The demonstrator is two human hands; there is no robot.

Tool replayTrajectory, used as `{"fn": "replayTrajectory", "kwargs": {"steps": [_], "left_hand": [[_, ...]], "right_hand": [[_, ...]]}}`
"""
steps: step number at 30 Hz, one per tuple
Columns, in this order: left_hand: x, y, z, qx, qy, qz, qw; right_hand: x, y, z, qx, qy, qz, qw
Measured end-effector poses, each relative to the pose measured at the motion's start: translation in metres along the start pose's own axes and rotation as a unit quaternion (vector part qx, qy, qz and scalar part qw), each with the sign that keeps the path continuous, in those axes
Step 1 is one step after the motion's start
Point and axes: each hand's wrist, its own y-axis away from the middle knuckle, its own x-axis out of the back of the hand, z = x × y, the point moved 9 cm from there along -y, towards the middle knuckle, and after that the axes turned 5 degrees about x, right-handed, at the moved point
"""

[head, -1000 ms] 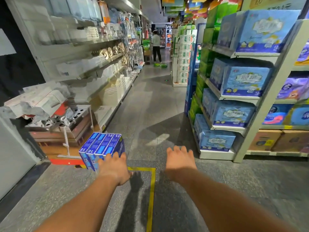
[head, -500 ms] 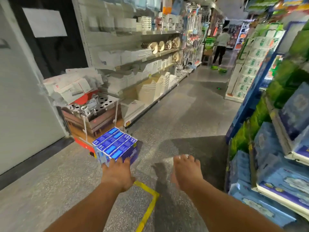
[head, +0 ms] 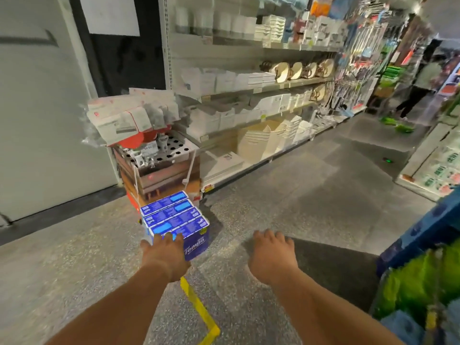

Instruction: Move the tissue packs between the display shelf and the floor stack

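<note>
The blue tissue pack (head: 174, 221) hangs above the grey floor (head: 286, 207), its near end gripped by the left hand (head: 165, 252), fingers hooked over the top edge. Just behind the pack stands a loaded cart (head: 159, 168); the pack's far corner nearly meets it. Right of the pack the aisle floor lies open as far as the white shelving (head: 249, 100); a yellow floor line (head: 199, 310) runs below the pack. Right of the pack, the right hand (head: 271, 255) hovers apart from it, fingers loosely curled, holding nothing. Since half a second ago the view has swung left, and the pack sits nearer the cart. The pack's long axis points away and rightward, its "Tempo" side facing right.
</note>
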Motion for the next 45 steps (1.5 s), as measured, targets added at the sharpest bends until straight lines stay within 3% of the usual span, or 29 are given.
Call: {"fn": "replayTrajectory", "kwargs": {"steps": [12, 18, 24, 32, 37, 45], "left_hand": [[0.013, -0.105, 0.044, 0.189, 0.062, -0.021, 0.980], [0.005, -0.148, 0.035, 0.254, 0.077, -0.042, 0.963], [-0.030, -0.224, 0.008, 0.254, 0.072, -0.067, 0.962], [-0.099, -0.304, -0.006, 0.244, 0.076, -0.128, 0.958], [-0.159, -0.360, -0.021, 0.246, 0.090, -0.127, 0.957], [-0.345, -0.489, -0.023, 0.241, 0.077, -0.109, 0.961]], "right_hand": [[0.015, -0.222, 0.036, 0.196, 0.063, -0.033, 0.978], [-0.010, -0.306, 0.005, 0.256, 0.077, -0.086, 0.960], [-0.059, -0.373, -0.030, 0.283, 0.073, -0.104, 0.951], [-0.116, -0.462, -0.045, 0.254, 0.076, -0.139, 0.954], [-0.182, -0.518, -0.071, 0.281, 0.076, -0.134, 0.947], [-0.389, -0.621, -0.088, 0.311, 0.091, -0.126, 0.938]]}}
